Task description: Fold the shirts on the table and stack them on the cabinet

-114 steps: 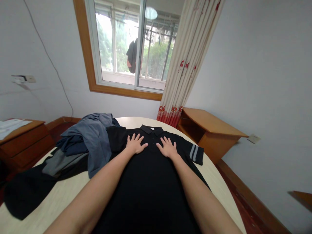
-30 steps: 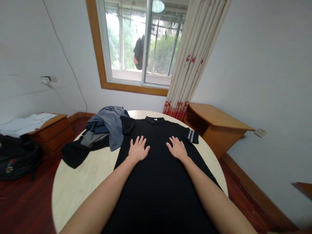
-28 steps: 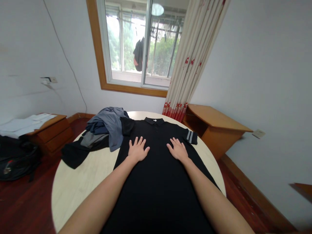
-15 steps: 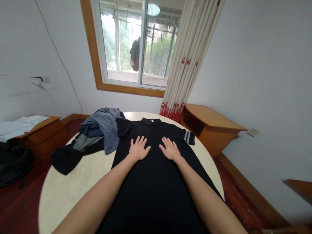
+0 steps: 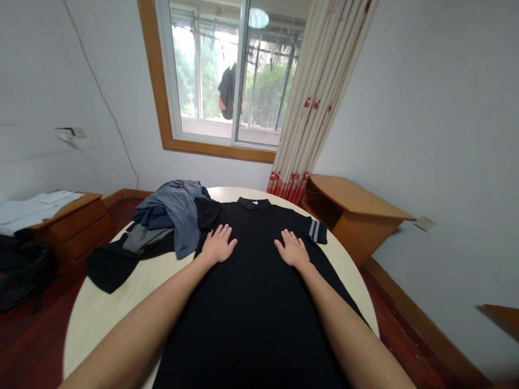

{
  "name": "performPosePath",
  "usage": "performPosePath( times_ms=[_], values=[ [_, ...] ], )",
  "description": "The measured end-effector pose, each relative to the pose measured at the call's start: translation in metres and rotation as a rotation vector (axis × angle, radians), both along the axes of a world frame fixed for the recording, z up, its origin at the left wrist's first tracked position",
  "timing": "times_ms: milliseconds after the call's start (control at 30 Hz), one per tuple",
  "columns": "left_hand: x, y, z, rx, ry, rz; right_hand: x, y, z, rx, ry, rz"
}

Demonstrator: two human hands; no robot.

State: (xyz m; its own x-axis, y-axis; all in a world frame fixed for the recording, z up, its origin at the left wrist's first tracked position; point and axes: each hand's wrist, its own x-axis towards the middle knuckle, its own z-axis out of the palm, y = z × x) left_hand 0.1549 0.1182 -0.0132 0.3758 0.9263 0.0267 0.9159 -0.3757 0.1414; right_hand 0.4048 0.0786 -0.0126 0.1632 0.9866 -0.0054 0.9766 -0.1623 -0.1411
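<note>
A black polo shirt [image 5: 255,292] lies spread out, front up, with its collar toward the window. Two grey stripes mark its right-hand sleeve [image 5: 318,230]; the other sleeve [image 5: 208,212] is bunched near a heap of clothes. My left hand [image 5: 219,244] rests flat on the left side of the chest, fingers apart. On the opposite side of the chest my right hand [image 5: 292,248] also lies flat, palm down. Neither hand grips the cloth. The shirt's lower end runs out of view at the bottom.
The shirt is on a round pale table [image 5: 93,329]. A heap of grey, navy and black clothes [image 5: 170,210] sits at its back left. Beyond the table stand a wooden desk [image 5: 357,202] at right and a drawer cabinet [image 5: 87,227] with papers at left. A curtain [image 5: 312,119] hangs behind.
Both hands have slid outward across the shirt's chest, the left one to the left and the right one to the right, so the gap between them is wider. The shirt looks much the same.
</note>
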Motion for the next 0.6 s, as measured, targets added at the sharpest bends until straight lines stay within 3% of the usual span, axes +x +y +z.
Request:
performPosePath(
  times_ms=[100,233,333,400,500,600],
  values=[
    [-0.019,0.009,0.014,-0.019,0.058,-0.027,0.008,0.002,0.003,-0.021,-0.031,-0.167],
    [-0.024,0.02,0.05,0.12,0.039,-0.038,-0.009,0.0,0.002,0.159,-0.026,-0.142],
    [-0.038,0.038,0.077,0.352,0.028,0.093,-0.013,-0.003,-0.001,0.194,0.013,-0.116],
    [-0.052,0.056,0.087,0.396,0.04,0.235,-0.009,-0.004,-0.002,0.153,0.044,-0.119],
    [-0.072,0.086,0.091,0.257,-0.006,0.443,-0.004,-0.003,-0.001,0.124,0.082,-0.116],
    [-0.085,0.111,0.088,0.067,-0.176,0.569,-0.002,-0.002,0.0,0.118,0.097,-0.106]
  ],
)
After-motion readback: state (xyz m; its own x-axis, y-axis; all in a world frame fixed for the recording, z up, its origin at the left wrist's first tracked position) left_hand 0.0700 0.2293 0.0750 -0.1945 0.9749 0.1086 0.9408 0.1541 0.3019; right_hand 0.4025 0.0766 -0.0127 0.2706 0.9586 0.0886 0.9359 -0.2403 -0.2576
